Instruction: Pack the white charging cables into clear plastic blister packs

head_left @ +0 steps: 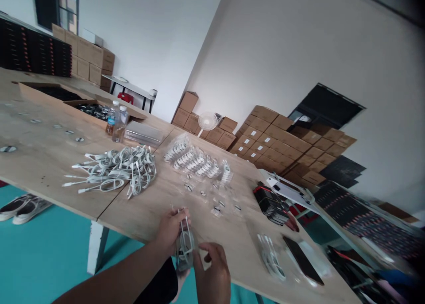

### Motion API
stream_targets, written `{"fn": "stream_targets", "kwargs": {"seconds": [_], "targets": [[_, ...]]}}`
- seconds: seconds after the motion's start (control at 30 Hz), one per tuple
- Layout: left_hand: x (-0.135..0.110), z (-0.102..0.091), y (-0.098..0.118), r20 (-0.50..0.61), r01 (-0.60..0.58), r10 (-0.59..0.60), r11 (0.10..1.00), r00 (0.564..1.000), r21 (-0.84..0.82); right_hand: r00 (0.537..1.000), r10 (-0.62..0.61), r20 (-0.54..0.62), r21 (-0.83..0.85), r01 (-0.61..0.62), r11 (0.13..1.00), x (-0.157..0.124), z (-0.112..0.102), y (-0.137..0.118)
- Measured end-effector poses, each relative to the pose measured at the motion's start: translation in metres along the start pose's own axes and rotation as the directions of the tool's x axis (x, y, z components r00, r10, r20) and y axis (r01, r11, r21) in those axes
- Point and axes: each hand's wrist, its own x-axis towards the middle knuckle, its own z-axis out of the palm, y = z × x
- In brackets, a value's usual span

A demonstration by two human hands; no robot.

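Note:
My left hand (pixel 171 233) is closed on a clear plastic bag with a coiled white cable (pixel 186 242) inside, held over the table's front edge. My right hand (pixel 214 268) is at the bag's right side, thumb and bent forefinger close together at its edge; the fingertips are partly hidden. Beyond my left hand lies a loose heap of white cables (pixel 124 167). Several flat clear bags with small labels (pixel 203 193) are spread just past my hands. Behind them, bagged coiled cables (pixel 195 160) are lined up in a row.
Two plastic bottles (pixel 119 125) stand by a stack of grey flat pieces (pixel 142 133) and an open carton (pixel 93 111). A dark phone-like slab (pixel 303 259) and a bagged cable bundle (pixel 271 257) lie right. Black stacked items (pixel 270 204) sit behind; cartons (pixel 268 138) line the wall.

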Motion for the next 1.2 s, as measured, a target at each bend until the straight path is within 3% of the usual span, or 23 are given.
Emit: {"fn": "stream_targets", "kwargs": {"seconds": [0.17, 0.3, 0.4, 0.47, 0.6, 0.77, 0.97, 1.1, 1.2], "targets": [[-0.005, 0.004, 0.004, -0.029, 0.056, -0.059, 0.996, 0.998, -0.076, 0.978, 0.2, 0.064, 0.14, -0.207, 0.968, -0.012, 0.0, 0.003], [-0.008, 0.005, 0.001, 0.027, 0.087, -0.084, 0.988, 0.996, -0.126, 0.925, 0.38, 0.024, 0.227, -0.375, 0.899, -0.022, 0.01, 0.004], [-0.007, 0.005, 0.001, 0.008, 0.058, -0.058, 0.984, 0.998, -0.167, 0.888, 0.454, 0.064, 0.311, -0.45, 0.837, -0.026, 0.016, 0.008], [-0.006, 0.004, 0.004, 0.013, 0.062, -0.06, 0.979, 0.998, -0.197, 0.885, 0.456, 0.1, 0.35, -0.46, 0.816, -0.025, 0.016, 0.011], [-0.007, 0.003, 0.011, 0.052, 0.097, -0.087, 0.964, 0.995, -0.249, 0.908, 0.417, 0.046, 0.377, -0.403, 0.834, -0.019, 0.013, 0.015], [-0.009, 0.004, 0.014, 0.08, 0.143, -0.127, 0.962, 0.989, -0.235, 0.901, 0.377, 0.215, 0.499, -0.433, 0.751, -0.019, 0.019, 0.018], [-0.01, 0.003, 0.013, 0.06, 0.155, -0.146, 0.967, 0.987, -0.203, 0.897, 0.403, 0.182, 0.49, -0.438, 0.753, -0.022, 0.026, 0.032], [-0.012, 0.0, 0.013, 0.139, 0.158, -0.142, 0.98, 0.98, -0.117, 0.897, 0.331, 0.292, 0.601, -0.442, 0.666, -0.012, 0.014, 0.025], [-0.016, -0.001, 0.009, 0.218, 0.165, -0.157, 0.986, 0.963, -0.02, 0.882, 0.286, 0.374, 0.57, -0.462, 0.68, 0.005, 0.0, 0.013]]}}
